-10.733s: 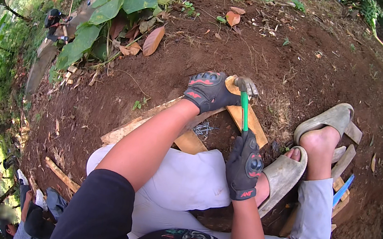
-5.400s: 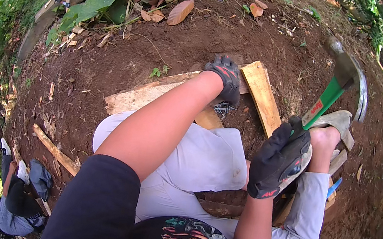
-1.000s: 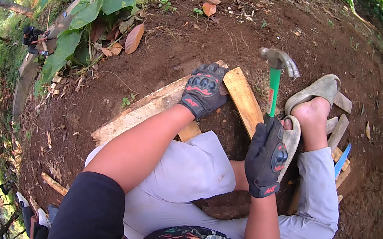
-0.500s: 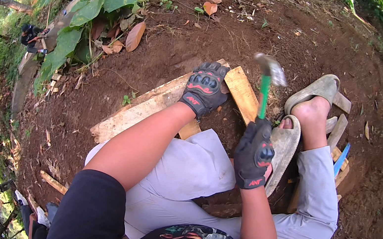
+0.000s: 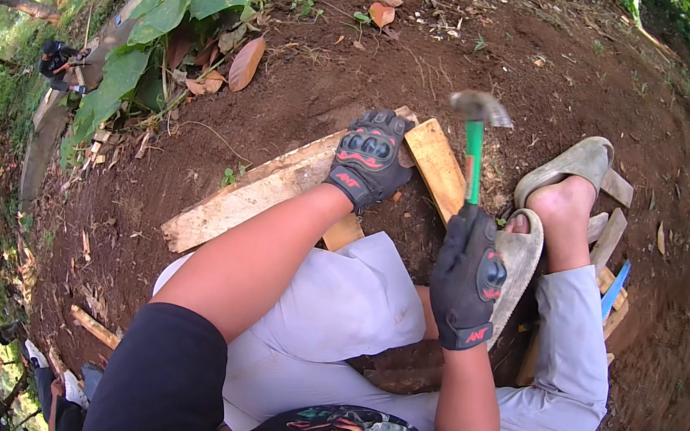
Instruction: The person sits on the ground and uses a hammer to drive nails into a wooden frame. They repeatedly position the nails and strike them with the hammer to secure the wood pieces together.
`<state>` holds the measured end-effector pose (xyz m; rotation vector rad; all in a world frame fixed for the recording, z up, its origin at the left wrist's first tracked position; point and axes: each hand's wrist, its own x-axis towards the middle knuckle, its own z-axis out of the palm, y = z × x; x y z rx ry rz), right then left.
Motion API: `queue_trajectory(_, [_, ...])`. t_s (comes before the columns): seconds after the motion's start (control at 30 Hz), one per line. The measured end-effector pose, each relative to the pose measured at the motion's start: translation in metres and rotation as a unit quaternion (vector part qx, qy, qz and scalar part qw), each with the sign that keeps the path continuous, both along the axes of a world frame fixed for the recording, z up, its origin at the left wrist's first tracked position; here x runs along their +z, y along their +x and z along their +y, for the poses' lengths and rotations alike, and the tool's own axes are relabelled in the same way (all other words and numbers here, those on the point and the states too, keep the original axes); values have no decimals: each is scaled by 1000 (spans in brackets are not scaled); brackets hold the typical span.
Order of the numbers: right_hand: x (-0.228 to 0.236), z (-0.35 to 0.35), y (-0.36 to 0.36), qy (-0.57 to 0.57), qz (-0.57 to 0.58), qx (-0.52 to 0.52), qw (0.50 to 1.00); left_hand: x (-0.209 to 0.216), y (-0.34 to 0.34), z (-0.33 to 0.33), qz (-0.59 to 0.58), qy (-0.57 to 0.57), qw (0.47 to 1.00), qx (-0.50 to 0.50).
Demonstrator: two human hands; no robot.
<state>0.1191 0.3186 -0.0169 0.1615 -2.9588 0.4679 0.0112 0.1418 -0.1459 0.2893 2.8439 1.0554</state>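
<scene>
My right hand (image 5: 469,276), in a black glove with red trim, is closed around the green handle of a hammer (image 5: 472,168). The hammer's metal head points away from me, in front of my sandalled foot. My left hand (image 5: 371,161), gloved alike, rests on the far end of a pale wooden plank (image 5: 254,192), fingers curled over it. Its fingertips are mostly hidden. Just right of that hand, a yellowish board (image 5: 436,165) slants from the plank's end toward my right hand. A short piece of wood (image 5: 343,232) shows below my left wrist.
Wood offcuts (image 5: 609,237) and a blue saw-like blade (image 5: 615,290) lie on the soil beyond my right foot (image 5: 565,203). Broad-leaved plants (image 5: 159,19) grow at the upper left. A person (image 5: 60,64) is far off at left. Another wood piece (image 5: 94,327) lies lower left.
The hammer's head has swung slightly left and away from me, while my right hand has shifted a little to the right. My left hand stays on the plank.
</scene>
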Motion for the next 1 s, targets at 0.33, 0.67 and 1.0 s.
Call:
queue_trajectory(0.33, [-12,10,2,99,-5,8,995,-3,-2,7,3,3,1000,-1])
queue_trajectory(0.67, [-55,26,14,137,2,32,990,7,-1,6,4,-11,1000,9])
queue_trajectory(1.0, [-14,55,-29,-18,-185,-142,972,26,-3,0,-35,-40,998,-30])
